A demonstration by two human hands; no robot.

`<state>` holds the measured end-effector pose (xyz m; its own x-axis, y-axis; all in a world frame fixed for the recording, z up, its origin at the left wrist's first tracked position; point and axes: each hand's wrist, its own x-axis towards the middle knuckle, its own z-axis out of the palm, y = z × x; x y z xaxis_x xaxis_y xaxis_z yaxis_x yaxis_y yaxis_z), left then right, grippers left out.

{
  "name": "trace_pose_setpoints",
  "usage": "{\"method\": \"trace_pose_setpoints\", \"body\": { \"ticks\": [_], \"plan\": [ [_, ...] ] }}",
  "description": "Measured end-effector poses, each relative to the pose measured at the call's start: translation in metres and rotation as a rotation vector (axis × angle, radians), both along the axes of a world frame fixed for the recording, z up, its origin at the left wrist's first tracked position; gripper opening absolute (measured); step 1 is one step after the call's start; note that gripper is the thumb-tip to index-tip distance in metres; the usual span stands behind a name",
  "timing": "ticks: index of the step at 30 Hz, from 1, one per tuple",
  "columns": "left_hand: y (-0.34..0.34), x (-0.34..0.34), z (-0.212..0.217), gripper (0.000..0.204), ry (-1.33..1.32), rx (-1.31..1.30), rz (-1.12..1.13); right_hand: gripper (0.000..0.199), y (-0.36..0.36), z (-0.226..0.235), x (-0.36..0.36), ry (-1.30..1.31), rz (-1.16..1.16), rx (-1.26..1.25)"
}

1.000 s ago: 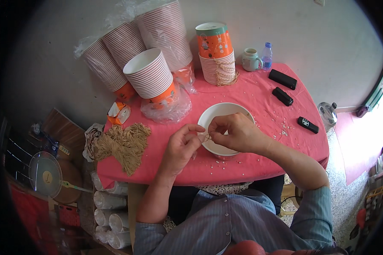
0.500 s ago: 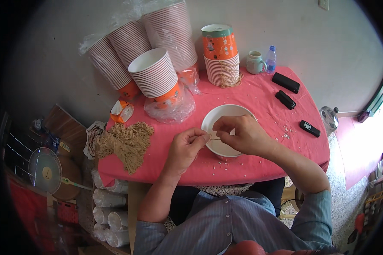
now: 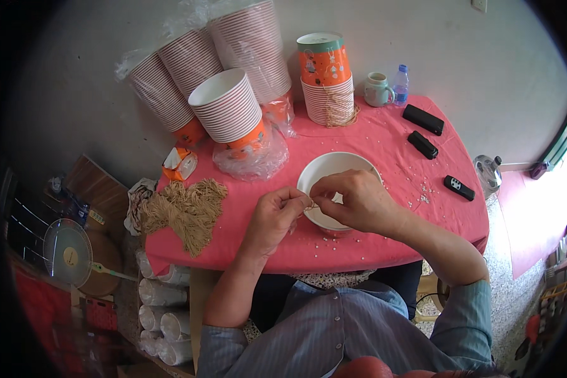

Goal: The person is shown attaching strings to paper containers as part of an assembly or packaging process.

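My left hand (image 3: 276, 219) is closed, thumb and forefinger pinching a thin tan cord (image 3: 311, 205) at the near left rim of a white-lined paper bucket (image 3: 332, 162). Over the bucket's opening, my right hand (image 3: 359, 200) pinches the same cord, its fingertips almost against the left ones. What lies inside the bucket is mostly covered by my right hand. Small white beads (image 3: 423, 196) are scattered on the cloth to the right, with more near the front edge. Left of my hands lies a heap of tan cords (image 3: 188, 214).
On the pink-covered table (image 3: 258, 252) stand nested paper buckets (image 3: 228, 108), some in plastic film, and another stack wound with cord (image 3: 324, 79). A mug (image 3: 376, 90), a water bottle (image 3: 400, 85), black devices (image 3: 423, 121), a remote (image 3: 458, 188) and a tissue pack (image 3: 179, 164) sit around.
My right hand has moved slightly left and down, bringing its fingertips up to those of my left hand at the cord. The left hand stays nearly in place.
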<state>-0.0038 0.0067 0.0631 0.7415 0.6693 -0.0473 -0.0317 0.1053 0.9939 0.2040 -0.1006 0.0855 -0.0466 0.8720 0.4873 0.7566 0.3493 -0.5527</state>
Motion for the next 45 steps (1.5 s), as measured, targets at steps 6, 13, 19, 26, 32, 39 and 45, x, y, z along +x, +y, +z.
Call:
{"method": "trace_pose_setpoints", "body": {
  "ticks": [6, 13, 19, 26, 32, 39, 45],
  "plan": [
    [0.001, -0.003, 0.003, 0.014, 0.012, 0.002, -0.012, 0.013, -0.001, 0.003, -0.001, 0.023, -0.005, -0.009],
    [0.000, -0.012, 0.014, 0.015, 0.027, 0.051, -0.069, 0.014, 0.000, -0.003, 0.002, 0.092, -0.060, -0.019],
    [0.002, -0.011, 0.017, 0.015, 0.038, 0.133, -0.037, 0.014, -0.001, -0.001, 0.000, 0.072, -0.052, -0.019],
    [0.003, -0.009, 0.010, 0.015, -0.018, 0.009, 0.014, 0.020, -0.002, 0.003, -0.002, 0.118, 0.015, -0.031],
    [0.002, -0.004, 0.008, 0.016, 0.004, 0.019, 0.052, 0.019, 0.002, -0.005, -0.001, 0.089, 0.011, -0.073],
    [0.009, -0.003, 0.008, 0.019, 0.073, 0.199, 0.037, 0.014, 0.005, -0.010, 0.001, 0.061, 0.001, -0.102],
    [0.009, -0.003, 0.017, 0.020, 0.082, 0.148, 0.008, 0.011, 0.004, -0.006, 0.002, 0.105, 0.019, -0.107]
  ]
}}
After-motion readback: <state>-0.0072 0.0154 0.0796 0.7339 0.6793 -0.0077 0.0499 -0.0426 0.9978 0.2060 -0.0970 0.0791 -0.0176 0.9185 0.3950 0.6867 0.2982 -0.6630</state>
